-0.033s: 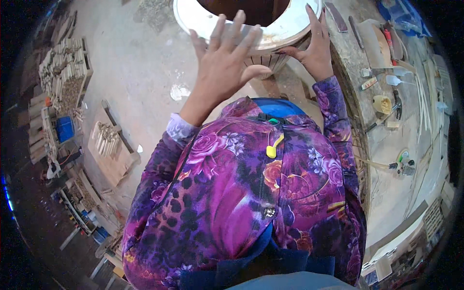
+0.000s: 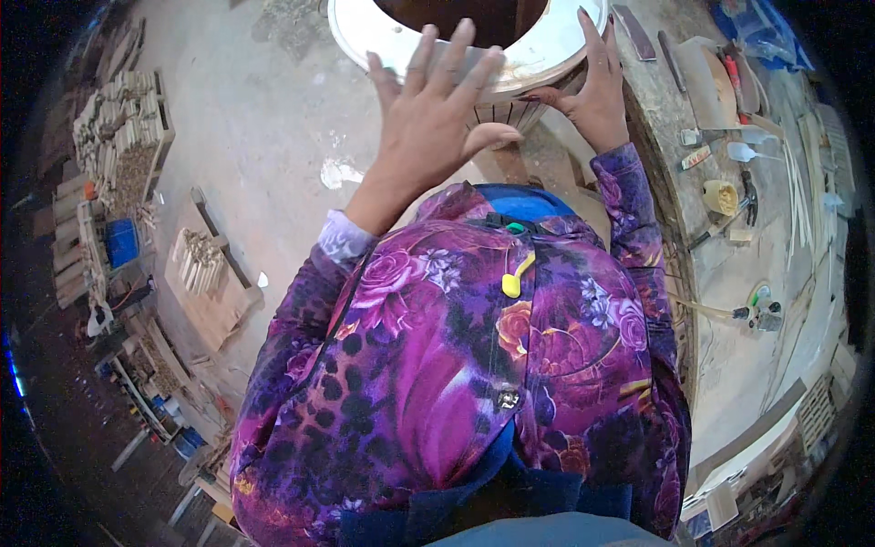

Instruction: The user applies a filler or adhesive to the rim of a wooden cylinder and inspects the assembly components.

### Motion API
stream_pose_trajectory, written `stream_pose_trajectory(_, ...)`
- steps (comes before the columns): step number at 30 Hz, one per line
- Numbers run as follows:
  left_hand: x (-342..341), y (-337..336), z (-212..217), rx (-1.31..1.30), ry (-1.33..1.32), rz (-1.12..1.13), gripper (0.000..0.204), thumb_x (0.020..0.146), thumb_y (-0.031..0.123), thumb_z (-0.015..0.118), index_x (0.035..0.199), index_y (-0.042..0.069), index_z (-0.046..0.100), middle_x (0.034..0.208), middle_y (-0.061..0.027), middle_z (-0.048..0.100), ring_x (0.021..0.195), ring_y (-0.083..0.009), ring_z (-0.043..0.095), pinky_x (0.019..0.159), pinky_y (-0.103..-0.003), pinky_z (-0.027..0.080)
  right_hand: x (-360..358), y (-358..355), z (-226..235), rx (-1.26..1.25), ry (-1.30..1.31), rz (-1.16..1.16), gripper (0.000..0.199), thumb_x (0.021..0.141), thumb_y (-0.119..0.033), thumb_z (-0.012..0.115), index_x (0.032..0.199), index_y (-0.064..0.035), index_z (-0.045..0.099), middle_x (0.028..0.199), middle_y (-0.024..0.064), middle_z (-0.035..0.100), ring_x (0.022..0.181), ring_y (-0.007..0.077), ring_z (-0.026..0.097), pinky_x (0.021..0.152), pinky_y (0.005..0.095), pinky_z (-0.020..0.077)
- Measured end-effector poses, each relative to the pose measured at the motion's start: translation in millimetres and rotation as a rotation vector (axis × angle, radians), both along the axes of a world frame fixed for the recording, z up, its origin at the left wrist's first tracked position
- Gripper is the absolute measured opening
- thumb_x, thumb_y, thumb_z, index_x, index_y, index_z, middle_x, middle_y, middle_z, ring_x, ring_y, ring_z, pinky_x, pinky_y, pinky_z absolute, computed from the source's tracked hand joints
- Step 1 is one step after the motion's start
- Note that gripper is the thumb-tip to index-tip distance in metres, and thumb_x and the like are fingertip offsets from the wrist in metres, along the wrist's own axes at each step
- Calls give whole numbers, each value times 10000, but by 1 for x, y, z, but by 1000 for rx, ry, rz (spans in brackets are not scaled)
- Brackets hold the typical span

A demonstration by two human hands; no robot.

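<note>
A round wooden piece with a white ring-shaped top point(image 2: 360, 32) stands at the top of the view, with a dark round opening in its middle. Narrow slats point(image 2: 510, 113) show below its front rim. Over the front left of the ring is my left hand point(image 2: 428, 123), its fingers spread and slightly blurred; whether they touch the surface I cannot tell. My right hand point(image 2: 597, 105) holds the ring's right edge, thumb against the front rim and fingers reaching up along the side.
On the right surface lie a hammer point(image 2: 750, 199), a tan cup point(image 2: 720, 197), a clear squeeze bottle point(image 2: 743, 152), a tube point(image 2: 695, 157) and thin strips. At left are stacked wooden sticks point(image 2: 118, 137), a smaller stick bundle point(image 2: 198, 262) on a board, and a blue container point(image 2: 121, 242).
My left hand has shifted slightly to the right over the white ring. My right hand stays where it was on the edge.
</note>
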State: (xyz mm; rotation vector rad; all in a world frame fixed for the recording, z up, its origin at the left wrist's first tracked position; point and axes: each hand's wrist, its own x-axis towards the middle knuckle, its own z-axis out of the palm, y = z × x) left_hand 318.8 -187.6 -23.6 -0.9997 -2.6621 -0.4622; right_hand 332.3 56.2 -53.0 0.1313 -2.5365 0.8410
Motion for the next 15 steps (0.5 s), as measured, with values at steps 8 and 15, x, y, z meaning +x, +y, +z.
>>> stream_pose_trajectory(8, -12, 7, 26, -58, -149, -47, 861, 903, 740, 504, 1553, 178, 451, 1707, -139, 172, 1567, -407, 112, 1137, -776, 56, 15, -5, 1, 211, 117, -77, 1045, 753, -565, 807, 1619, -267, 304, 1674, 189, 215, 1519, 446, 229, 1203, 622, 208)
stream_pose_trajectory(15, -4, -5, 10, 26, 3, -90, 718, 853, 816, 467, 1428, 401, 583, 1650, -50, 337, 1521, -355, 257, 1127, -791, 46, 25, -10, 10, 365, 42, -54, 935, 805, -557, 766, 1606, -335, 338, 1697, 115, 203, 1534, 420, 215, 1165, 710, 181)
